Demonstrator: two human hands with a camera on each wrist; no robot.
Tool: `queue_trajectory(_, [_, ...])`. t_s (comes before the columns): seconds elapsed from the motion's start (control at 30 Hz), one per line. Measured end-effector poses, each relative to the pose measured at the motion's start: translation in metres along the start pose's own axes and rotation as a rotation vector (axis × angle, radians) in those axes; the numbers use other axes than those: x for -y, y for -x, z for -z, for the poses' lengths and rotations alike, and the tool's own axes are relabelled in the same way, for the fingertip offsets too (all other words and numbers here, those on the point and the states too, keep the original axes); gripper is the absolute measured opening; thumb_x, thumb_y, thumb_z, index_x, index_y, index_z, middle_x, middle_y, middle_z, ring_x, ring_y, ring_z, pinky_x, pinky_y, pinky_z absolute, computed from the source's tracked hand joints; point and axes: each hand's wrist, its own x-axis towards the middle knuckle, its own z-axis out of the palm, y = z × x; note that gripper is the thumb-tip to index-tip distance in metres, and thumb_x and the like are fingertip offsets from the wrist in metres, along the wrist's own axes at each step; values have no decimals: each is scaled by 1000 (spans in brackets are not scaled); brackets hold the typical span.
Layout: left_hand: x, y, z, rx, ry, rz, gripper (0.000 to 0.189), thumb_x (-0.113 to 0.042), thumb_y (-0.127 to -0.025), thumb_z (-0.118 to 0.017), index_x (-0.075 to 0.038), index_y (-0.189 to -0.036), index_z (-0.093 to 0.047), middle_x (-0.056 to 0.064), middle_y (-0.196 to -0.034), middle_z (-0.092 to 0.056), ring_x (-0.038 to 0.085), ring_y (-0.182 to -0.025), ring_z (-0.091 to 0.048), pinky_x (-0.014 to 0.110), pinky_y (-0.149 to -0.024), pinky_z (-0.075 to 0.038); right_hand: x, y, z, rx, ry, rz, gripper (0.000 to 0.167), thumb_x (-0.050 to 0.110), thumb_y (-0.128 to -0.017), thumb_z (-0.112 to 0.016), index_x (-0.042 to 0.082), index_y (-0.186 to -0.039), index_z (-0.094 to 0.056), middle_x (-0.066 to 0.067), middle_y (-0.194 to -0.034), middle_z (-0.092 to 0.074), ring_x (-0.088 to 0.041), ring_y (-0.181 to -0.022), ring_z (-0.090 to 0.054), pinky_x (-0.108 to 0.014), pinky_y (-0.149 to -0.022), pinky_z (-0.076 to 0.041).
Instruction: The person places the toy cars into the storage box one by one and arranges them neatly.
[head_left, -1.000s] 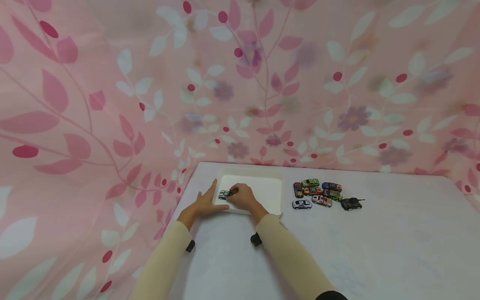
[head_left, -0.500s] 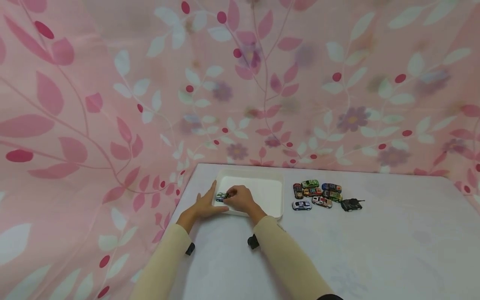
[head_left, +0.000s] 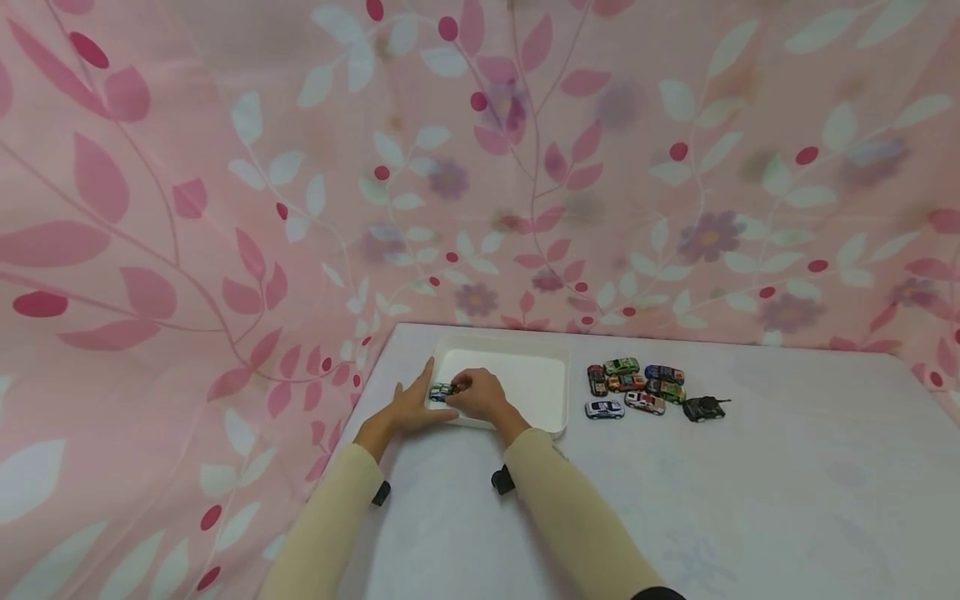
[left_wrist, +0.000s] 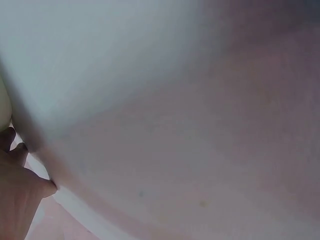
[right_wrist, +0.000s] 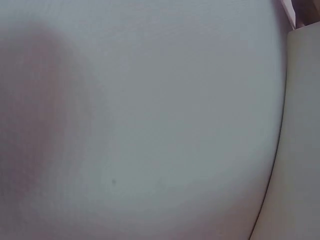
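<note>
In the head view, a white tray (head_left: 534, 383) lies near the left end of the table. Inside it, at the left side, is a small toy car (head_left: 440, 392) in green, white and dark colours. My right hand (head_left: 482, 396) pinches its right end between thumb and fingers. My left hand (head_left: 408, 408) spreads around the tray's front left corner, fingers along the left wall and thumb along the front. The left wrist view catches part of the left hand (left_wrist: 20, 192) at its lower left edge. Mostly pale blurred surface fills the right wrist view, with a sleeve (right_wrist: 305, 135) at the right.
Right of the tray, several toy cars (head_left: 626, 382) stand close together on the white table (head_left: 810, 450). A dark toy tank (head_left: 703, 407) sits at the right of that group. A pink floral cloth (head_left: 600, 208) hangs behind and at the left.
My right hand has shifted slightly left inside the tray, and the toy car has moved with it toward the left wall. My left hand stays at the corner.
</note>
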Motion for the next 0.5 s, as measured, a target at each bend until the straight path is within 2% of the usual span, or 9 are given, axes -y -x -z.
queue_trajectory(0.3, [0, 2, 2, 0, 14, -1, 127, -70, -75, -71, -17, -160, 8, 11, -166, -16, 31, -153, -18, 67, -117, 7, 2, 0, -2, -3, 18, -2, 30, 28, -82, -80, 13, -107, -72, 1, -94, -69, -13, -86, -59, -33, -81, -49])
queue_trajectory(0.5, [2, 2, 2, 9, -3, -2, 129, -74, -74, -68, -18, -159, 12, 8, -167, -12, 28, -153, -17, 66, -117, 7, 4, 2, 0, -8, 40, 14, 28, 28, -83, -80, 14, -106, -72, 0, -96, -68, -14, -86, -59, -34, -80, -49])
